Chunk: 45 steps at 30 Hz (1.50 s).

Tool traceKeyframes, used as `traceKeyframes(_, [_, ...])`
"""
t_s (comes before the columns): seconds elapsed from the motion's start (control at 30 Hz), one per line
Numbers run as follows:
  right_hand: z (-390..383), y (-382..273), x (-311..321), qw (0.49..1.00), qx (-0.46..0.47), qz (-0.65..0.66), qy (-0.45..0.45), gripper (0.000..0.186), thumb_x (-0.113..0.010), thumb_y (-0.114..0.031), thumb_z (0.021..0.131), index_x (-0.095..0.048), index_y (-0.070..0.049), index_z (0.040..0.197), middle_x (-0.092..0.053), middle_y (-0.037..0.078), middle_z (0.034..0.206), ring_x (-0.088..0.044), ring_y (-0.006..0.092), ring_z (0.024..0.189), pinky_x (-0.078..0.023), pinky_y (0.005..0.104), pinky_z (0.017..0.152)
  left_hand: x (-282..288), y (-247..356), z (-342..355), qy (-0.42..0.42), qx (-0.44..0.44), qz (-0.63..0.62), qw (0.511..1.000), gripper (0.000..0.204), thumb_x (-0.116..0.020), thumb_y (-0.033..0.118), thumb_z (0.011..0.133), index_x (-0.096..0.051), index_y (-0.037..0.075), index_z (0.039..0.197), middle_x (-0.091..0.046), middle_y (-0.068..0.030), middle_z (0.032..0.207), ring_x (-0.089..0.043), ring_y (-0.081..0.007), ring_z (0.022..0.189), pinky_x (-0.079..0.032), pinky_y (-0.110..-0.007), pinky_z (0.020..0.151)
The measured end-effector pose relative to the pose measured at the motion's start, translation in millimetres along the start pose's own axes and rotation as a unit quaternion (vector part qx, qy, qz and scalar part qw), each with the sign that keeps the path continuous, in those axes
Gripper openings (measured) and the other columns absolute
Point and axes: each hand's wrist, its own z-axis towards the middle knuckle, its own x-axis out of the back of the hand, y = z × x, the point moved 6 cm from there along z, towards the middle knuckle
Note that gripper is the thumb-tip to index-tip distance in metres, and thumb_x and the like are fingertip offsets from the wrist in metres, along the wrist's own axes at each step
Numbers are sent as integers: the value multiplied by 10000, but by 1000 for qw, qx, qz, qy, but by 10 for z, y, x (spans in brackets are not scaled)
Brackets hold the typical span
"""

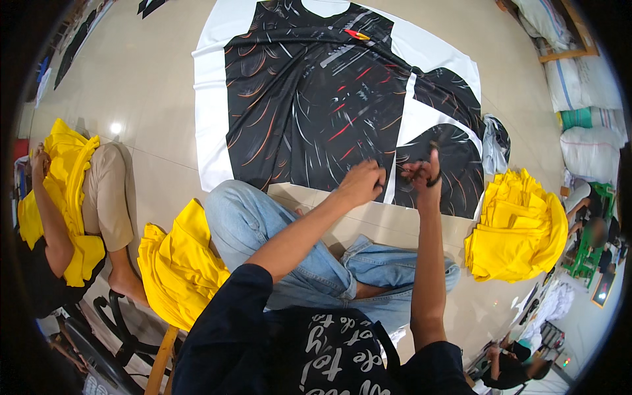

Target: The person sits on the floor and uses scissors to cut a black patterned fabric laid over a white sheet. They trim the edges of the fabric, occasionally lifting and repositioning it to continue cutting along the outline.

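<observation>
Black printed fabric [316, 99] with white borders and red, orange and grey streaks lies spread on the floor before me, cut into garment-shaped areas. My left hand [362, 181] rests on its lower part beside a white strip, fingers curled in a pinch at the cloth. My right hand [424, 174] holds dark scissors [434, 148], raised over the rounded black piece at the right, a finger and thumb in the handles. The blades are hard to make out against the black cloth.
Yellow fabric piles [513, 230] flank my crossed legs. A person [56, 230] sits at the left with yellow cloth. Grey crumpled cloth [494, 145] lies right of the printed fabric. White sacks [586, 151], other people [513, 365] and a green stand [586, 263] line the right side.
</observation>
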Motion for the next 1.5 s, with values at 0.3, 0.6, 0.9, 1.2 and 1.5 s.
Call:
traceKeyframes(0.3, [169,672,2979,936,51,-305,171,777,-591,-690,947,-631,57,1161,-689,206,1149,-647,302,1102,-455,373,998,333,-160,-117,-14,161,330,930,883,-780,367,866,-325,123,1582,-193,-265,1647,-238,-486,1497,-363,-598,1150])
traceKeyframes(0.6, [-956,383,2851,920,45,-353,165,733,-601,-636,966,-625,59,1200,-713,174,1089,-682,292,1048,-508,363,945,327,105,-940,-222,213,162,938,497,-783,365,847,-657,65,1223,-656,-198,1243,-608,-368,1228,-483,-530,1022])
traceKeyframes(0.9, [-858,459,2653,873,-6,-469,135,902,-690,-796,765,-700,38,1109,-731,257,1070,-699,410,1058,-511,451,935,251,-134,-808,-113,245,320,908,1322,-940,304,670,-63,260,1658,8,-269,1692,-83,-490,1557,-347,-712,1115])
traceKeyframes(1.2, [-1267,65,2171,853,124,-479,167,677,-785,-649,803,-636,11,784,-641,129,680,-647,318,654,-490,401,628,101,373,-864,-8,16,211,977,959,-937,320,645,-440,172,1452,-380,-214,1460,-377,-463,1385,-400,-580,1082])
traceKeyframes(1.5, [-1764,906,722,978,-110,-155,-86,525,-692,-505,951,-620,-68,668,-585,27,571,-556,111,490,-365,259,456,-254,190,-604,-43,8,180,983,438,-663,18,783,-603,62,1214,-655,-211,1104,-690,-421,987,-562,-507,832])
